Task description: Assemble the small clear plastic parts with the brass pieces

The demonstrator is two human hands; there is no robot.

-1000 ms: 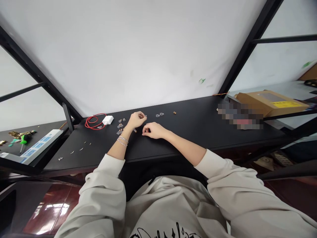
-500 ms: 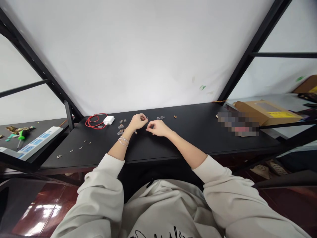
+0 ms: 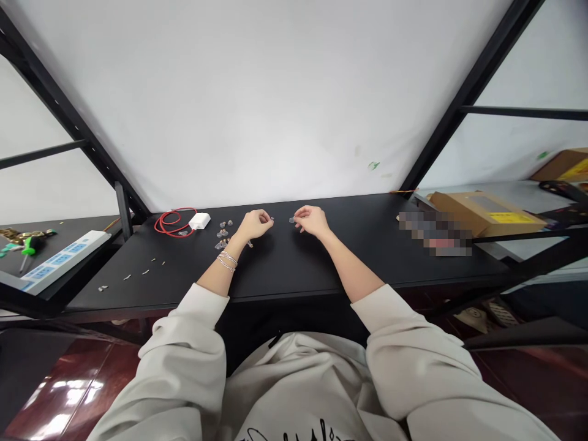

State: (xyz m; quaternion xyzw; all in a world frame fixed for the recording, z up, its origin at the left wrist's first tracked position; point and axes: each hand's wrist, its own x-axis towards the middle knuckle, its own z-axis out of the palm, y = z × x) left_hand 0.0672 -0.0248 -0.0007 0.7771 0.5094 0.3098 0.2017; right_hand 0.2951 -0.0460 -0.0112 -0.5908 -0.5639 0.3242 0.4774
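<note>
Small clear plastic piece (image 3: 292, 220) at R hand (image 3: 311, 220) narrow pinch; L hand (image 3: 258, 225) pinched, contents unclear; both near black counter (image 3: 390, 257) rear edge.

A person's left hand (image 3: 255, 225), wearing silver bracelets (image 3: 226, 261), brings its fingertips to a tiny part (image 3: 272, 218) on a black desk (image 3: 349, 263), while the right hand (image 3: 312, 220) closes on a small clear piece (image 3: 292, 220). Nearby lie a cluster of small clear fittings (image 3: 223, 234), a coiled red cable (image 3: 172, 223) and a white charger (image 3: 199, 221).
</note>
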